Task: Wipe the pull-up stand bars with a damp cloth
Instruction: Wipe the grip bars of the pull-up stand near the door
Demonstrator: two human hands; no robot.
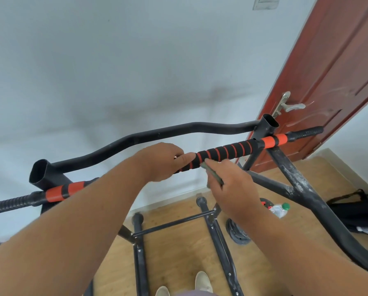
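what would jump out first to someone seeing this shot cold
The black bar with orange spiral wrap crosses the middle of the frame, and both hands meet on it: the left hand grips the bar, while the right hand holds a folded greenish cloth just beneath it. Next comes the reddish-brown door at right, behind the stand.

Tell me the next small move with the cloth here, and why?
Probably bring the cloth in the right hand up against the striped foam bar and wipe toward the orange band. The cloth sits just below the bar, while the left hand already steadies it.
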